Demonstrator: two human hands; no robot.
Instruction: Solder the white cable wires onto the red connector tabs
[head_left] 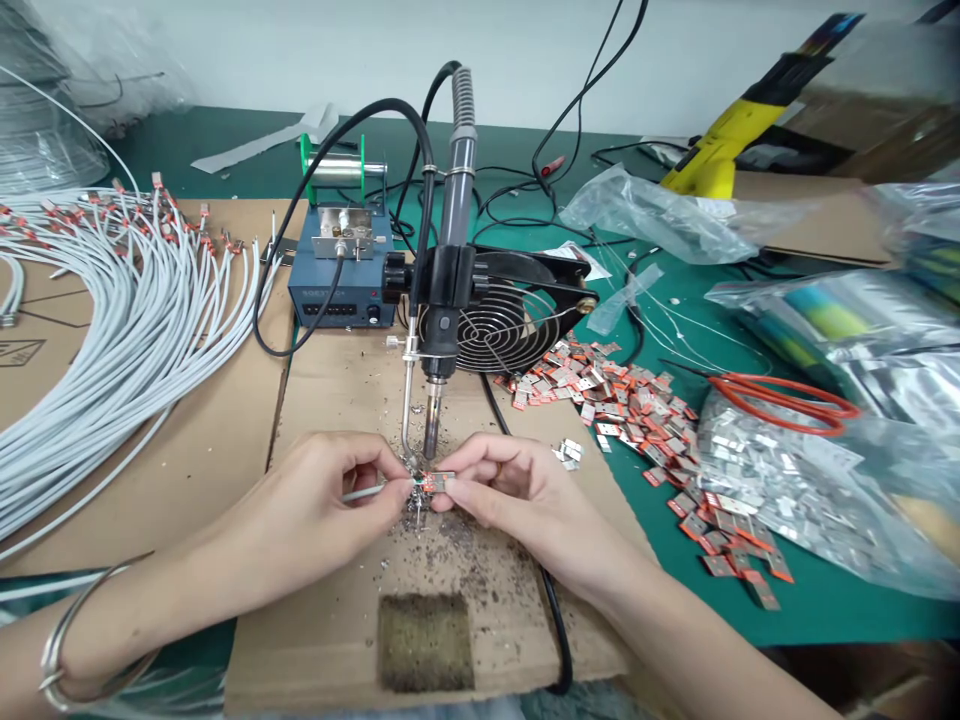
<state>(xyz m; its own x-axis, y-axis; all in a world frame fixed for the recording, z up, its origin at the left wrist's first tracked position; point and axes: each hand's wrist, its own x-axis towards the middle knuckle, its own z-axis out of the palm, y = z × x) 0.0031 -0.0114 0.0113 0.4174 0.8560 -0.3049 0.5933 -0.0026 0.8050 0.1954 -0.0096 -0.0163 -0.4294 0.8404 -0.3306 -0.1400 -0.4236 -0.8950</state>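
Between finger and thumb, my left hand [360,490] pinches the end of a light grey cable [361,494]. My right hand [514,485] grips a small USB connector [438,482] with a red-orange board, its metal end toward the right. Cable end and connector meet just below the tip of a soldering iron [433,415], which hangs upright in a stand. Beside the iron runs a thin metal solder feed tube [407,400]. Whether the wires are joined to the board is too small to tell.
A blue solder feeder [341,285] with a solder spool [334,168] stands behind, beside a round fan [502,325]. Many grey cables [150,340] lie left. Loose connectors [637,410] are heaped right, near a plastic bag [780,480]. A dirty sponge [425,642] lies in front on cardboard [322,600].
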